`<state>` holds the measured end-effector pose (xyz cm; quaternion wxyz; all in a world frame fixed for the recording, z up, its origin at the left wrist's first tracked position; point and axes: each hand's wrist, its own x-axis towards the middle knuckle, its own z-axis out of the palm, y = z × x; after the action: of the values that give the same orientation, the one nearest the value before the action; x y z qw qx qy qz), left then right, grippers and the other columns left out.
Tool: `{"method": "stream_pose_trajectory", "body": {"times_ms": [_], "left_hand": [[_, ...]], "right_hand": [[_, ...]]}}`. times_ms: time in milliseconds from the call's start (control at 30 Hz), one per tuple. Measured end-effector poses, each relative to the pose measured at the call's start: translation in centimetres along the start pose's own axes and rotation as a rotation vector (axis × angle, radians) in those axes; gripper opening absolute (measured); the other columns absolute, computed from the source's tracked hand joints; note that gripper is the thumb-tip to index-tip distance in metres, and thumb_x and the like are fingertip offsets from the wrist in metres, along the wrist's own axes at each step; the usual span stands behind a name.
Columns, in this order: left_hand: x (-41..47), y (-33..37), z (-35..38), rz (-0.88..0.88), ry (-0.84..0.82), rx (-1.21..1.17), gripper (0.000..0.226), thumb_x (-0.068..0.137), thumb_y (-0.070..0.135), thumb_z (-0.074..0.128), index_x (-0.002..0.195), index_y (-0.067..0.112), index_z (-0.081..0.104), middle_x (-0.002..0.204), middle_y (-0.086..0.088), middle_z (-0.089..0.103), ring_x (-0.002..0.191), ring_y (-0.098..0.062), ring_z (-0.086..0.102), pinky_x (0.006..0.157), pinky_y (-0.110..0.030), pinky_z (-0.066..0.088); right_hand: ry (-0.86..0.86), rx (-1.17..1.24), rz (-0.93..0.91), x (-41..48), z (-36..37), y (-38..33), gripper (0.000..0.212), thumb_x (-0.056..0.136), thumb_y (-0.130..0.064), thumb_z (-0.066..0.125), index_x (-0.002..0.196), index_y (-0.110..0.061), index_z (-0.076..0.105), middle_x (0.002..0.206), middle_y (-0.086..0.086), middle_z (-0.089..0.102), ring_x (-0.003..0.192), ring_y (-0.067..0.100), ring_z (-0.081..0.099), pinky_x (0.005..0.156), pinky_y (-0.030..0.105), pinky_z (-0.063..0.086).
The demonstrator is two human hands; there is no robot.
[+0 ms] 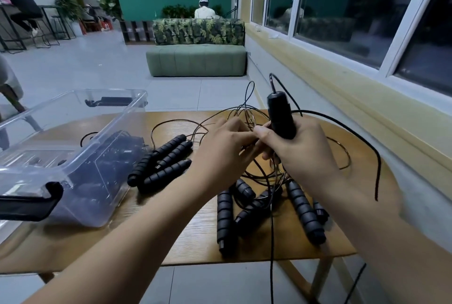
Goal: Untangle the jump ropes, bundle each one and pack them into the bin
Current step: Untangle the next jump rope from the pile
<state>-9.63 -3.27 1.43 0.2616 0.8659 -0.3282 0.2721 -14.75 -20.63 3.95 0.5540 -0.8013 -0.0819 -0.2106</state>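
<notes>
Right hand (302, 149): wrapped around a smooth black handle (280, 115) that stands nearly upright above the table, fingers closed on its lower part; a thin black cord (352, 129) leaves the handle's top, arcs to the right and hangs down past the forearm.
Left hand (221, 147): just beside the right hand, touching it at the fingertips; fingers curled together into the tangle, and whether they pinch a strand I cannot tell.
Tangle of cords (247, 117): thin dark and metallic loops piled on the table under and behind both hands, some rising above the far edge.
Ribbed handles, left group (161, 161): black foam handles lying side by side, slanted, between the bin and the left hand.
Ribbed handles, near group (266, 208): several more black foam handles heaped under the right wrist, crossed over one another, cords running among them.
Bin (73, 117): clear plastic with black latch handles, at the left end of the table, tilted; dark items show through its wall, too blurred to name.
Table (186, 235): wooden top with a rounded right end, standing beside a wall under windows.
</notes>
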Motion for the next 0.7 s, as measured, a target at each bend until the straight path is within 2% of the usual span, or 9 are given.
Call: {"method": "stream_pose_trajectory", "body": {"times_ms": [100,233,267,333,433,500,567,700], "left_hand": [[0.0,-0.9,-0.1,0.010,-0.082,-0.076,0.039,0.104,0.054,0.051,0.090,0.030,0.078,0.087,0.008,0.061,0.088,-0.020,0.051,0.077,-0.037,0.044],[-0.1,-2.5,-0.1,0.021,-0.071,0.014,0.039,0.103,0.056,0.052,0.089,0.029,0.077,0.078,0.015,0.058,0.082,-0.013,0.044,0.072,-0.031,0.041],[-0.1,-2.9,-0.1,0.002,-0.077,0.020,0.038,0.102,0.056,0.054,0.090,0.029,0.077,0.079,0.015,0.059,0.083,-0.010,0.042,0.073,-0.026,0.041],[-0.1,-3.7,-0.2,-0.046,-0.093,0.003,0.036,0.100,0.058,0.058,0.098,0.030,0.080,0.086,0.013,0.064,0.086,-0.005,0.041,0.074,-0.015,0.035],[-0.1,-4.5,-0.5,-0.112,-0.085,-0.049,0.033,0.101,0.056,0.060,0.107,0.033,0.082,0.097,0.010,0.070,0.095,-0.009,0.054,0.078,-0.028,0.042],[0.0,-4.7,-0.6,-0.128,-0.081,-0.033,0.036,0.101,0.057,0.057,0.110,0.032,0.082,0.100,0.011,0.071,0.096,-0.011,0.058,0.078,-0.031,0.043],[-0.1,-4.7,-0.5,-0.115,-0.076,0.008,0.035,0.103,0.057,0.056,0.107,0.033,0.081,0.097,0.012,0.071,0.095,-0.013,0.056,0.076,-0.028,0.036],[0.0,-4.2,-0.5,-0.109,-0.049,0.052,0.039,0.105,0.058,0.053,0.094,0.030,0.078,0.087,0.012,0.067,0.087,-0.013,0.048,0.070,-0.027,0.027]], "right_hand": [[-0.047,-0.015,-0.018,-0.4,-0.1,-0.4,0.013,0.099,-0.028,0.077,0.094,-0.016,0.075,0.073,0.002,0.077,0.065,0.018,0.075,0.064,0.034,0.056],[-0.073,-0.070,-0.099,-0.9,-0.5,-1.6,0.015,0.099,-0.029,0.077,0.089,-0.018,0.076,0.073,-0.001,0.077,0.063,0.012,0.073,0.063,0.019,0.052],[-0.064,-0.042,-0.116,-0.9,-0.8,-2.0,0.016,0.099,-0.027,0.076,0.088,-0.016,0.077,0.073,0.000,0.077,0.062,0.013,0.072,0.061,0.018,0.050],[-0.019,0.054,-0.148,-0.8,-1.7,-2.8,0.017,0.101,-0.023,0.075,0.092,-0.008,0.076,0.078,0.004,0.078,0.064,0.019,0.072,0.059,0.023,0.052],[0.119,0.233,-0.120,-0.1,-3.1,-3.1,0.018,0.101,-0.023,0.075,0.100,-0.005,0.074,0.089,0.009,0.079,0.069,0.027,0.071,0.061,0.035,0.055],[0.194,0.335,-0.043,0.4,-3.4,-2.8,0.018,0.100,-0.025,0.076,0.102,-0.007,0.074,0.090,0.010,0.080,0.069,0.024,0.069,0.060,0.034,0.052],[0.232,0.401,0.013,0.8,-3.3,-2.5,0.017,0.100,-0.025,0.076,0.104,-0.009,0.074,0.090,0.010,0.080,0.066,0.021,0.066,0.059,0.031,0.050],[0.195,0.268,-0.032,0.9,-2.7,-1.7,0.018,0.101,-0.028,0.076,0.115,-0.017,0.074,0.093,0.009,0.080,0.065,0.025,0.069,0.061,0.032,0.053]]}}
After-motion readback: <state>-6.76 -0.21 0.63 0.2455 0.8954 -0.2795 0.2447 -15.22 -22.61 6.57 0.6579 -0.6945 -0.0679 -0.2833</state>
